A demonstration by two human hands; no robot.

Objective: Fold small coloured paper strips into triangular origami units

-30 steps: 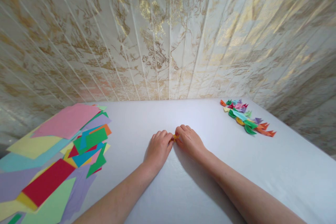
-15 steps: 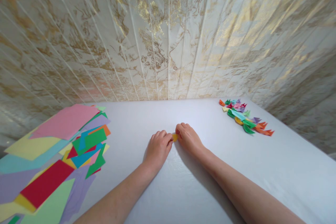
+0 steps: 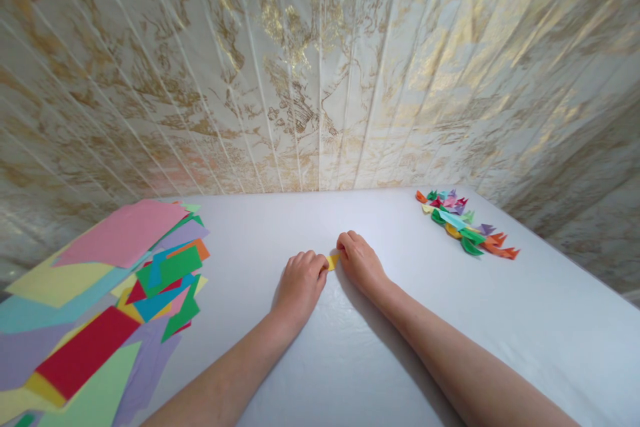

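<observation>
My left hand (image 3: 300,283) and my right hand (image 3: 361,261) rest on the white table (image 3: 380,360) near its middle, knuckles up and fingers curled. Between their fingertips they pinch a small yellow folded paper piece (image 3: 333,261), which lies low on the tabletop. Most of the piece is hidden under my fingers.
A loose heap of coloured paper sheets (image 3: 100,293) covers the table's left side. A pile of small folded paper pieces (image 3: 463,227) in several colours lies at the back right. A marbled gold-and-cream wall (image 3: 320,67) stands right behind the table.
My two hands have drawn slightly apart, so more of the yellow piece shows between them. The paper piles have not moved.
</observation>
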